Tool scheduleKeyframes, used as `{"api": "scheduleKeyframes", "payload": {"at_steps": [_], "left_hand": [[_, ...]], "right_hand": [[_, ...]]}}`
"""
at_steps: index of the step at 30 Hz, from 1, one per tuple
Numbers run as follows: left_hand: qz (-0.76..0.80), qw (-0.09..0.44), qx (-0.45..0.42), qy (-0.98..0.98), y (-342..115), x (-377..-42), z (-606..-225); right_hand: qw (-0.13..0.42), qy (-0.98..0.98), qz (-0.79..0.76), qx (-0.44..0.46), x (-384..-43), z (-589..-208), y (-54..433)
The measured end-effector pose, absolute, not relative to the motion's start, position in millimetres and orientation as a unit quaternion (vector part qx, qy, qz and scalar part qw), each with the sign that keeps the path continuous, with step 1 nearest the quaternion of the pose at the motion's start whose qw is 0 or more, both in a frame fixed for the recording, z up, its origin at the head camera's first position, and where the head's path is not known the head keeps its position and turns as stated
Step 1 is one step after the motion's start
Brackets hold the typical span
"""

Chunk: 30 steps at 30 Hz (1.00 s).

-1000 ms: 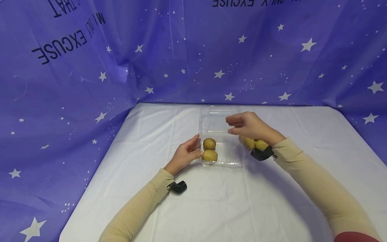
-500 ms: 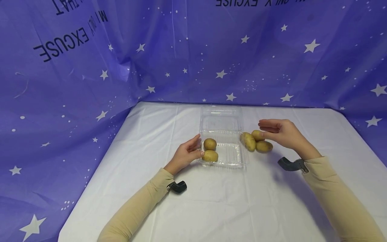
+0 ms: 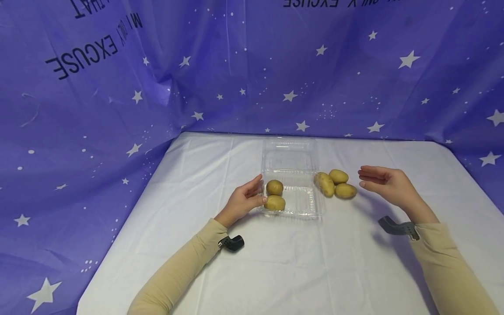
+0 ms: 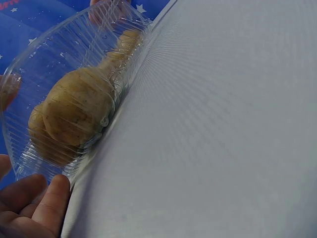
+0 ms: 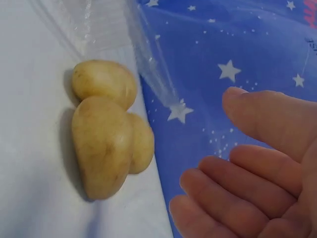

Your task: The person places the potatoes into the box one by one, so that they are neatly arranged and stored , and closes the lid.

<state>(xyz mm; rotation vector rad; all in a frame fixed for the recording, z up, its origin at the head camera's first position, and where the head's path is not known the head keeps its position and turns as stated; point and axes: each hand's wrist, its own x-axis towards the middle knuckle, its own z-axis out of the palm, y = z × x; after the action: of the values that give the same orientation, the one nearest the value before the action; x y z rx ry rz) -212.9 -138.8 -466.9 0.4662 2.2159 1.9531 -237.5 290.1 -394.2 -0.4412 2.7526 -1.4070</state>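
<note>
In the head view, a clear plastic clamshell container (image 3: 295, 192) lies open on the table, its lid (image 3: 290, 158) folded back to the far side. Two potatoes sit in the left part of the base, a rounder potato (image 3: 274, 187) behind an oval potato (image 3: 274, 203). My left hand (image 3: 241, 200) rests against the container's left side, thumb at the rim; in the left wrist view its fingers (image 4: 52, 206) touch the ribbed wall. My right hand (image 3: 387, 186) hangs to the right of three loose potatoes (image 5: 104, 144), fingers extended and holding nothing.
The three potatoes lie clustered on the white tablecloth (image 3: 295, 271) just right of the container. A purple star-printed sheet (image 3: 252, 78) hangs behind and beside the table. Each wrist carries a black camera mount (image 3: 395, 226).
My right hand has moved right, from above the container past the loose potatoes, uncovering them. My left hand and the two potatoes in the container have stayed put.
</note>
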Motion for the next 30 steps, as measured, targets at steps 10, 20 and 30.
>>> {"api": "scheduleKeyframes", "payload": {"at_steps": [10,20,30], "left_hand": [[0.636,0.069,0.155,0.753,-139.1,-213.1,-467.9],[0.643,0.073,0.152,0.747,-137.9,-214.4,-468.3],[0.640,0.071,0.152,0.750,-137.3,-214.8,-467.4]], "right_hand": [[0.002,0.885,-0.450,-0.121,-241.7,-402.0,292.8],[0.007,0.884,-0.450,-0.123,-245.1,-410.3,291.7],[0.035,0.891,-0.436,-0.122,-248.5,-419.6,288.2]]}}
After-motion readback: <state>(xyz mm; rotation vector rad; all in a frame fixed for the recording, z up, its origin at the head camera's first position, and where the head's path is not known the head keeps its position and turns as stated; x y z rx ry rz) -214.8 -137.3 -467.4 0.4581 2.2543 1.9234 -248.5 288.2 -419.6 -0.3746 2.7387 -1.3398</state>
